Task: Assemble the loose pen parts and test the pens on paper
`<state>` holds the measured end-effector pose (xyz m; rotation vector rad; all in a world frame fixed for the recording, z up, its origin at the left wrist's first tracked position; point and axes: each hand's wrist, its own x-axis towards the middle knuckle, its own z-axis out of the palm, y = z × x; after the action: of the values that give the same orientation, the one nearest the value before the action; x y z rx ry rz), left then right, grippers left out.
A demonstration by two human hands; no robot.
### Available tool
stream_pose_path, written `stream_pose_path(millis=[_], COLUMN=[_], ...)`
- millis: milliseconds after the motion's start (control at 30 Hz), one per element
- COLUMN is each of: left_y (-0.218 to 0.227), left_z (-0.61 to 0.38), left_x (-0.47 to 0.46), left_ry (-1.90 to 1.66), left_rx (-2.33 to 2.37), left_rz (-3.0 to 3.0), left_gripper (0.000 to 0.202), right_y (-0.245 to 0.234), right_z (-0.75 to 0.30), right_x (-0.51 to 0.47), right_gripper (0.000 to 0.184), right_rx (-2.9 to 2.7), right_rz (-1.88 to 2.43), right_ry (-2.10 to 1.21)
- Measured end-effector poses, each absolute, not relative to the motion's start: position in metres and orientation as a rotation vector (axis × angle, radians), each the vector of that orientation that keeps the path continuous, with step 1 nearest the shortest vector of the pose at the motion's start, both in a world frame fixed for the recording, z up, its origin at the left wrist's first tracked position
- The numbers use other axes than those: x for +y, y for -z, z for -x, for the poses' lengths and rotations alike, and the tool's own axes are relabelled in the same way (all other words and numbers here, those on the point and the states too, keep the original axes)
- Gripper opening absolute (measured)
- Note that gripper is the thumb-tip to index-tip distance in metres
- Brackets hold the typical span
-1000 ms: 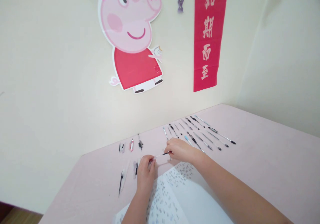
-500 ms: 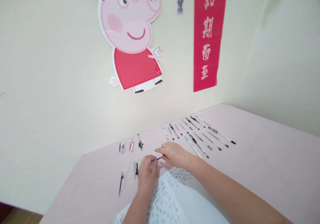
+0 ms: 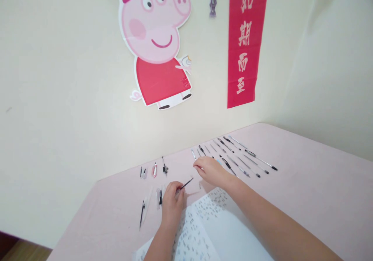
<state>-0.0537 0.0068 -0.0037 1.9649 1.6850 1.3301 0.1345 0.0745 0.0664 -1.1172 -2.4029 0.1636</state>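
My left hand is closed around a pen; its thin dark front part sticks out to the upper right, with a small pale bit at the tip. To the right, my right hand hovers apart from that pen, beside the rows of pens. Its fingers are pressed together, and what they hold, if anything, is hidden. A tiny pale piece lies on the table between the hands. Sheets of paper with handwriting lie under my forearms.
Several pens and refills lie in two rows at the right. Pen parts, including a red-and-white one and a dark refill, lie at the left. A cartoon pig cutout and a red banner hang on the wall behind the pink table.
My right hand has drawn away from the pen, up and to the right. More of the pen's dark front now shows. The left hand keeps its hold.
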Motion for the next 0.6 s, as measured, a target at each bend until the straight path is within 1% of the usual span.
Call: stream_pose_path(millis=[133,267,367,467,600], left_y=[0.006,0.007,0.007,0.006,0.006], left_z=[0.054,0.054,0.053,0.053,0.053], left_x=[0.008,0.008,0.008,0.008,0.007], left_ry=[-1.338,-1.335,-1.360,-1.389,-1.380], left_rx=[1.697,1.739,1.759,1.765,1.772], left_rz=[-1.920,-1.903,-1.891,-1.884,-1.893], left_gripper=[0.013,0.015,0.017,0.018,0.019], right_y=[-0.056,-0.043,-0.038,-0.040,-0.045], right_z=[-0.139,-0.135,-0.128,-0.122,-0.115], right_x=[0.080,0.077,0.073,0.066,0.059], right_gripper=[0.020,0.018,0.018,0.022,0.019], right_rx=[-2.532,-2.645,-2.648,-2.644,-2.704], right_rz=[1.356,1.433,1.484,1.522,1.511], right_ry=[-0.294,-0.406,-0.387,-0.341,-0.266])
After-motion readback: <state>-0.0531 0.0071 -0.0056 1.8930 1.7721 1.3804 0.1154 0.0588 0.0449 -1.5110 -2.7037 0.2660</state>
